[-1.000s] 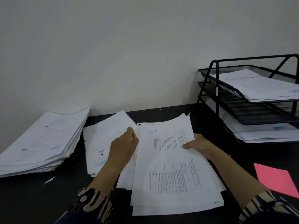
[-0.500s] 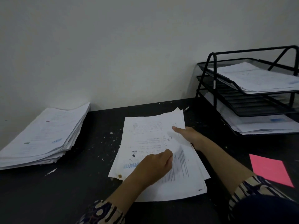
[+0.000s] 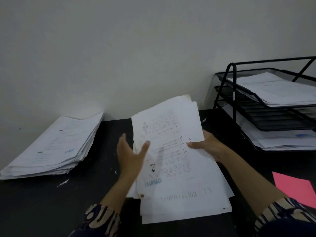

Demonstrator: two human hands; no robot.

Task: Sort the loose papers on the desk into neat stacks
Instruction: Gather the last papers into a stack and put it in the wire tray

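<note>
Papers (image 3: pixel 171 151) tilted up, pinched at their edge by the right hand (image 3: pixel 207 147); left hand (image 3: pixel 130 155) open-fingered alongside, seemingly to square them.

1. The view is dim and flat, with a grey-green cast over the wall (image 3: pixel 119 57).
2. Light is soft and diffuse; its source cannot be told.
3. Weak shadows lie behind the stack (image 3: pixel 51 146) and beside the tray rack (image 3: pixel 266 106).
4. The dark desk (image 3: pixel 34 206) swallows detail.
5. The left hand (image 3: pixel 130 156) is motion-blurred; print on the papers (image 3: pixel 172 151) is smeared and unreadable.
6. Wide-angle bending shows at the edges.
7. There is no glare.
</note>
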